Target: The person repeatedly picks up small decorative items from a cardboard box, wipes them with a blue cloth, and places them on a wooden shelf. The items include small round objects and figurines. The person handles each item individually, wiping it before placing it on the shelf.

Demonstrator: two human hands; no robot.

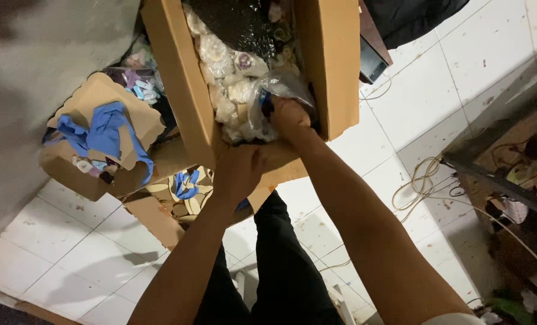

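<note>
A tall open cardboard box stands in front of me, filled with small pale packets in clear plastic and a dark plastic sheet at the back. My right hand reaches into the box and grips a clear plastic bag of small items. My left hand presses against the box's near edge, holding the cardboard wall.
To the left a smaller open carton holds blue cloth and small pieces. More cardboard with blue scraps lies below it. The floor is white tile. Loose cream cables trail on the right beside a dark-framed shelf.
</note>
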